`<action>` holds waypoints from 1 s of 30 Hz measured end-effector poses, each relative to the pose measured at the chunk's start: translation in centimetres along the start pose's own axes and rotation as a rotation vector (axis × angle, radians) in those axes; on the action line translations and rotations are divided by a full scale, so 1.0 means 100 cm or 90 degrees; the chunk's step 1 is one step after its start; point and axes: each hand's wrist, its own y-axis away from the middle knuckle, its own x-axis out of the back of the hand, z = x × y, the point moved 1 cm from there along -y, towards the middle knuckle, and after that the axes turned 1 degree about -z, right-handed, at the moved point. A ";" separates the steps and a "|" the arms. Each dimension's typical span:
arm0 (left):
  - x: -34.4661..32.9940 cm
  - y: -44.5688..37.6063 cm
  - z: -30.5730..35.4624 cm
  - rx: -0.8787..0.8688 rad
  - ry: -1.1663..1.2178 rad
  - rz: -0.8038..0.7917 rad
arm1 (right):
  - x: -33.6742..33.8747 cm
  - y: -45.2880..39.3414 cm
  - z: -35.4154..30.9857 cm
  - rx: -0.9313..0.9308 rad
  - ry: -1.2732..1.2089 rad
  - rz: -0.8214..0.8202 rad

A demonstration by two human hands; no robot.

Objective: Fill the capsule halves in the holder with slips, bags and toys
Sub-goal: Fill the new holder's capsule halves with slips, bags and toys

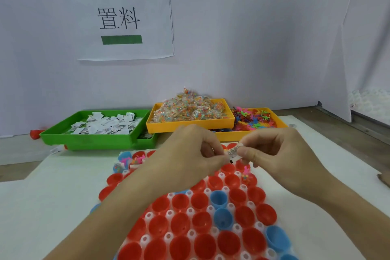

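Landmark: the white plastic holder [211, 209] of round sockets, set on a white mat [63, 192] in front of the person.
Green tray: a green rectangular plastic tray [88, 137] beyond the holder's far left corner, holding loose folded white paper slips [105, 125].
Filled halves: at the holder's far left corner, a few capsule halves [126, 161] already hold small toys and bags.
Left hand: the left hand [190, 150] hovers over the holder's far rows, fingers curled, thumb and forefinger pinching one end of a small printed paper slip [233, 152].
Bag tray: a yellow plastic tray [190, 126] beyond the holder's far edge, heaped with clear bags of coloured beads [190, 107].
Right hand: the right hand [274, 150] pinches the slip's other end, above the holder's far right rows.
Empty halves: red and blue plastic capsule halves [200, 224] sit open and upright in the holder's near rows.
Toy tray: a second yellow tray [232, 136] beyond the holder's far right corner, full of small bright plastic toy figures [255, 119].
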 end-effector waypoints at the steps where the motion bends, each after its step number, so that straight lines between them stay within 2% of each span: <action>1: 0.003 0.000 -0.001 -0.003 0.002 0.012 | 0.006 -0.001 0.003 -0.006 0.028 0.012; 3: 0.012 0.000 -0.003 -0.008 0.006 0.030 | 0.018 -0.003 0.008 -0.025 0.091 0.000; 7: 0.031 0.000 -0.007 -0.005 -0.012 0.060 | 0.027 -0.002 0.015 -0.072 0.195 -0.093; 15: 0.049 0.003 -0.010 -0.003 -0.022 0.090 | 0.017 0.000 0.016 -0.076 0.227 -0.174; 30: 0.045 0.002 -0.009 -0.013 -0.041 0.062 | 0.019 0.001 0.020 -0.041 0.348 -0.195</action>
